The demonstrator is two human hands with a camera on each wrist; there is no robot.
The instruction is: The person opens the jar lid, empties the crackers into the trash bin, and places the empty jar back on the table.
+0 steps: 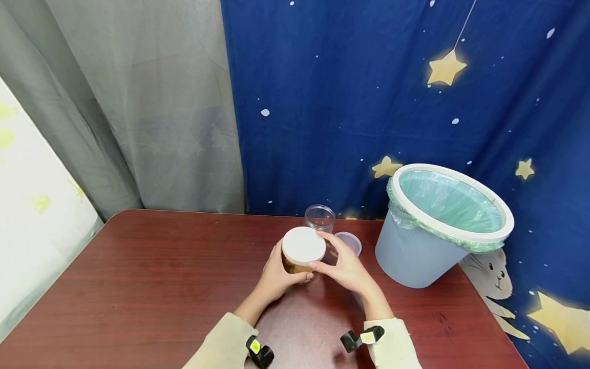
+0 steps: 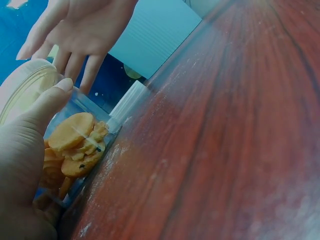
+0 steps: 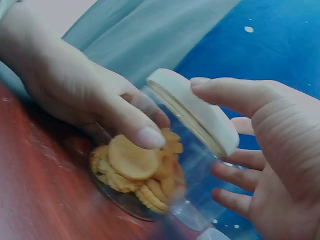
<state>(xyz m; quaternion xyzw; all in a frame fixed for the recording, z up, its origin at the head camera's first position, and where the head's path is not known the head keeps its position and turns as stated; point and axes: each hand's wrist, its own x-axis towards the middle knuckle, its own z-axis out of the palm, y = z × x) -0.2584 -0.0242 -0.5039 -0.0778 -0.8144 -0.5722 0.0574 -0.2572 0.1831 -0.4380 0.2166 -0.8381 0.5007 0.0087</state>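
Note:
A clear plastic jar of golden-brown cookies stands on the table, topped by a white lid. My left hand grips the jar's side, its thumb across the front in the left wrist view. On the lid's right side, my right hand holds the rim between thumb and index finger. Its other fingers are spread beside the jar, apart from it in the right wrist view. Behind the jar is a second clear container, and a pale translucent round lid lies behind my right hand.
A blue-grey bin with a white rim and green liner stands tilted at the table's right. The reddish-brown table reaches back to grey and blue star-printed curtains. A white patterned cloth hangs along the left.

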